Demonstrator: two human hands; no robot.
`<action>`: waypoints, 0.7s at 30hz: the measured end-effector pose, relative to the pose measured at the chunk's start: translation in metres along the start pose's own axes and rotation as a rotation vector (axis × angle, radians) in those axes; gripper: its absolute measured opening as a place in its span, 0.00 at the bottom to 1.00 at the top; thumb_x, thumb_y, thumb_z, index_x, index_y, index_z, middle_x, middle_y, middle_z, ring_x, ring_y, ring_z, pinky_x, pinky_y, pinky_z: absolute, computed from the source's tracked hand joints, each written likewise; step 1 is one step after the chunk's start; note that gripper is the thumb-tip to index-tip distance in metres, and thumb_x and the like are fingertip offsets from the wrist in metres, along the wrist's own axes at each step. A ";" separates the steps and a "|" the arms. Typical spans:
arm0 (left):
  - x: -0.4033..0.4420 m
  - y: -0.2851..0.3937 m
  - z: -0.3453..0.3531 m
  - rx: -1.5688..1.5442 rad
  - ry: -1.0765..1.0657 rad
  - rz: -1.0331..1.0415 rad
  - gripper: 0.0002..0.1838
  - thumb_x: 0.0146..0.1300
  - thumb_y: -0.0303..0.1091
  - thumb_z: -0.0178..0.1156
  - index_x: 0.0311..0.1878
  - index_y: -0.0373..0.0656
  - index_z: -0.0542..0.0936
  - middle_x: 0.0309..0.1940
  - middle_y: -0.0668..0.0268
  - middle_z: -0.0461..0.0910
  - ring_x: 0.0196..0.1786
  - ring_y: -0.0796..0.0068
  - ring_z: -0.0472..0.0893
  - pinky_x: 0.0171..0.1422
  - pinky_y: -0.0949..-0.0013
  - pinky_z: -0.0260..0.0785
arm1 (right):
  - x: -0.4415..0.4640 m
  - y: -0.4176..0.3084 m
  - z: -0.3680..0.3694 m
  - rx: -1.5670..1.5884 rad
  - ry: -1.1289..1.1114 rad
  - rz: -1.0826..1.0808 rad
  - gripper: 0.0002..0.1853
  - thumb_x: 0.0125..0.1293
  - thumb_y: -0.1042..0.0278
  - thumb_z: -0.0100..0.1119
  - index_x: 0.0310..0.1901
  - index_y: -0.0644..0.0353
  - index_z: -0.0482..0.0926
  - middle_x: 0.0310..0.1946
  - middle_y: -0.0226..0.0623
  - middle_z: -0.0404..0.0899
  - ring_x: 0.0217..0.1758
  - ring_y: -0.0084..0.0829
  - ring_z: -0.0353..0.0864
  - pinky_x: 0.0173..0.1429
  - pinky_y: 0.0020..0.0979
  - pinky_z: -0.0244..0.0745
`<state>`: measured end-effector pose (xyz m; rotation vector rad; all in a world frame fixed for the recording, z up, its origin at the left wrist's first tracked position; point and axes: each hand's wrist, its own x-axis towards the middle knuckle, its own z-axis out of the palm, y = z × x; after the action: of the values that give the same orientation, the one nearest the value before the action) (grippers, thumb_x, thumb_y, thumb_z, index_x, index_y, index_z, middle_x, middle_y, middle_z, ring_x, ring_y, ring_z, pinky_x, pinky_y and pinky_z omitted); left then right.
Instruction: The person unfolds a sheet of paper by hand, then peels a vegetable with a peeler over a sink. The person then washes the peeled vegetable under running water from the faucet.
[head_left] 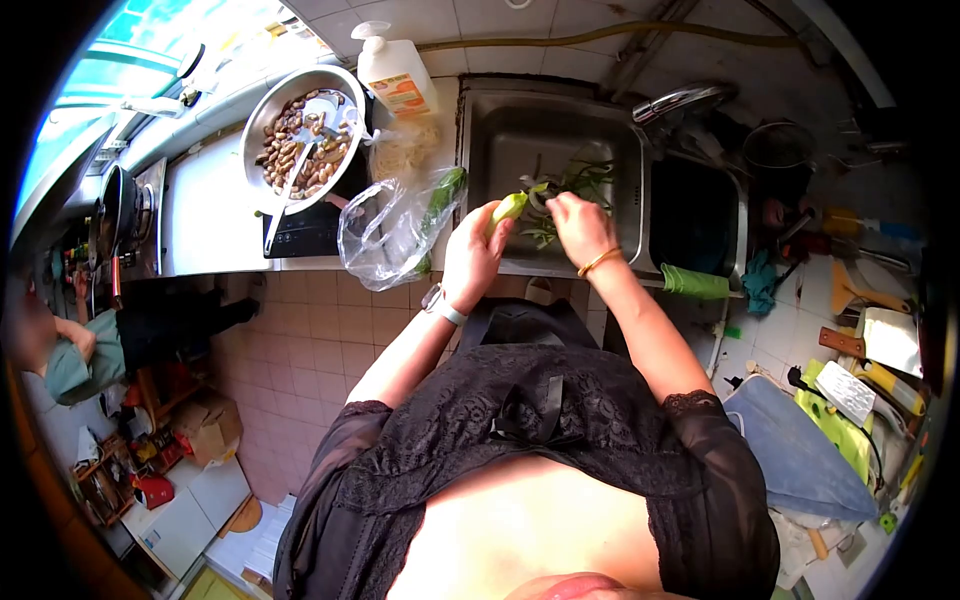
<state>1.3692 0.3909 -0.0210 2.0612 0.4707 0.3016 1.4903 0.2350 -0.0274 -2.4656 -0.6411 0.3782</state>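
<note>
My left hand (pixel 474 255) is closed round a pale green peeled vegetable (pixel 508 210) over the front left part of the steel sink (pixel 480 130). Just right of it is my right hand (pixel 582 230), its fingers pinched together near the vegetable's tip; what they hold is too small and blurred to name. Dark green peelings (pixel 590 182) lie in the sink under and behind my hands. Left of the sink, a clear plastic bag (pixel 385 240) with a green vegetable (pixel 443 200) in it hangs over the counter edge.
A steel bowl (pixel 262 110) of brown speckled items and a spoon sits back left, beside a pump bottle (pixel 398 75). The faucet (pixel 680 102) and a second basin (pixel 690 215) are at the right. Another person (pixel 95 350) stands at the far left.
</note>
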 end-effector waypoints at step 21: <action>0.008 -0.004 0.012 0.268 0.026 0.238 0.18 0.62 0.30 0.64 0.56 0.46 0.78 0.40 0.62 0.80 0.41 0.58 0.82 0.43 0.60 0.76 | -0.004 0.002 -0.010 0.069 -0.133 0.008 0.19 0.74 0.52 0.49 0.36 0.60 0.79 0.33 0.51 0.82 0.38 0.55 0.82 0.41 0.50 0.75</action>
<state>1.3799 0.3869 -0.0301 2.3832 0.2925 0.4255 1.4912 0.2272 -0.0203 -2.3926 -0.6610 0.5616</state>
